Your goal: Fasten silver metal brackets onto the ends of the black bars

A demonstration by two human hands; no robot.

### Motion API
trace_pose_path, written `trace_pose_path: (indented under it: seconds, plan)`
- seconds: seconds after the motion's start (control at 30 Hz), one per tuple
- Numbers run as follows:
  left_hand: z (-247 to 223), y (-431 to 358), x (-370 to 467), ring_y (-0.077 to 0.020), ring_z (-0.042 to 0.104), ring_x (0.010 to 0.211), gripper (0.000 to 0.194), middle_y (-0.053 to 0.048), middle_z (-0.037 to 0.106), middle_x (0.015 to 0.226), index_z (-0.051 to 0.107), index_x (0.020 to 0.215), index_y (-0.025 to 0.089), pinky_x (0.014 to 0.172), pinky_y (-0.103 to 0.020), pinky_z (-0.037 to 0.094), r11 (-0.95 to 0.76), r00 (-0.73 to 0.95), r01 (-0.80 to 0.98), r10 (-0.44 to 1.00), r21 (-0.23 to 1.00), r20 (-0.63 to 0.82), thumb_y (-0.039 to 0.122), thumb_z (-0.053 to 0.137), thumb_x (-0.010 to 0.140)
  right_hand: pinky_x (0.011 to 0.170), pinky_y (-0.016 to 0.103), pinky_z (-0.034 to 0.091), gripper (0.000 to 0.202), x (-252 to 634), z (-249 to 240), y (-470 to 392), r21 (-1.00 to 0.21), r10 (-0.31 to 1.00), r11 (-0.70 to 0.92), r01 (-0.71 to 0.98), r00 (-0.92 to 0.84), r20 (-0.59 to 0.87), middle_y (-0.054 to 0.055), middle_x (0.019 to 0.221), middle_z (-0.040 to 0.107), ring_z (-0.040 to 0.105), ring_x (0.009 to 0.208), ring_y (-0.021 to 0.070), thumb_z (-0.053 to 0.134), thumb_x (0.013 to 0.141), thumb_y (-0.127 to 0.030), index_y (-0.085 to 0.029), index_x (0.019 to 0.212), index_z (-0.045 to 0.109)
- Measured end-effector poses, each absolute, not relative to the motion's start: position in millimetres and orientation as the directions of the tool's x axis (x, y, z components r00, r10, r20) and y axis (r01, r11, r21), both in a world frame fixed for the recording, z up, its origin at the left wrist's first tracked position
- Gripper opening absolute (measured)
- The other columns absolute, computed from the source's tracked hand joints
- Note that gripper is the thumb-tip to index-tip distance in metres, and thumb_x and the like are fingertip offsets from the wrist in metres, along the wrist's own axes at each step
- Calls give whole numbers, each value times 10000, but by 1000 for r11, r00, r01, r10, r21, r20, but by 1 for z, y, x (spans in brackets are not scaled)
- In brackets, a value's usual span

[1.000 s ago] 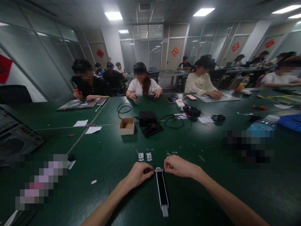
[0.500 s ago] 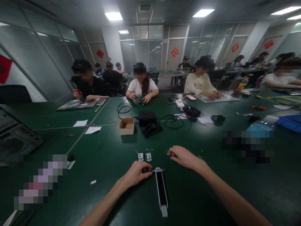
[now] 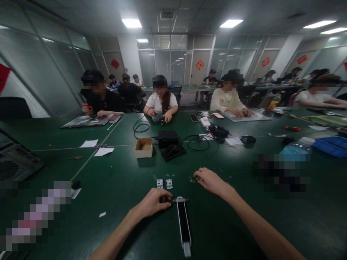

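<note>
A long black strip with a white frame lies on the green table in front of me, a pale tab at its near end. Across its far end runs a thin metal rod. The thumb and forefinger of my left hand are closed at the rod's left end. Beyond that hand sit two small silver brackets, side by side. My right hand rests to the right, its fingers curled down over several small metal rings. Whether a ring is pinched in those fingertips is hard to see.
Farther back stand an open cardboard box, a black box and a black stand-like piece, with cables around. A computer case is at left, a blue basket at right. Several people sit across the table.
The view has shifted slightly, so the table things appear a little lower and farther left. More small rings now show by my right fingertips. My left hand stays at the rod's end.
</note>
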State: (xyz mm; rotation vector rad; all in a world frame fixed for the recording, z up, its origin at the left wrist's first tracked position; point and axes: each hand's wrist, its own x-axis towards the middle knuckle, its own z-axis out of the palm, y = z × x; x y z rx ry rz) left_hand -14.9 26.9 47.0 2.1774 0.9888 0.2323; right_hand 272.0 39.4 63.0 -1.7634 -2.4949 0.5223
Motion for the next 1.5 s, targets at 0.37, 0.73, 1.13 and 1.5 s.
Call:
trace_pose_path:
  seconds: [0.37,0.73,1.13,1.5]
  plan:
    - [42,27,-15,-133,584,734,263,-6,669,900,662,1051,198,650,-200,427,-434,681,588,722,682,-127,264,635,798,839,333,424,272,254,48,40,-252,940,300,920,-330,-85,94,1067,587,531,987,222,472,916,-318,-175,1098,614]
    - [41,27,-17,-143,590,738,280,-5,668,907,658,1053,202,671,-218,427,-450,682,579,724,680,-101,276,647,784,791,328,435,213,250,44,42,-258,959,249,933,-274,-67,89,1050,580,533,962,224,514,888,-291,-174,1022,631]
    - [48,26,-18,-149,570,726,277,-5,650,864,658,1051,206,659,-226,421,-429,652,597,752,678,-98,312,634,795,740,320,421,166,243,55,36,-278,937,332,901,-350,-14,76,919,592,526,856,197,497,873,-213,-152,876,651]
    - [61,13,-3,-100,479,577,332,-1,572,706,662,841,115,548,-207,392,-104,645,177,764,979,-36,439,596,816,785,305,439,89,191,83,-20,-598,799,572,562,-548,248,56,938,544,500,896,172,455,909,-161,-164,935,540]
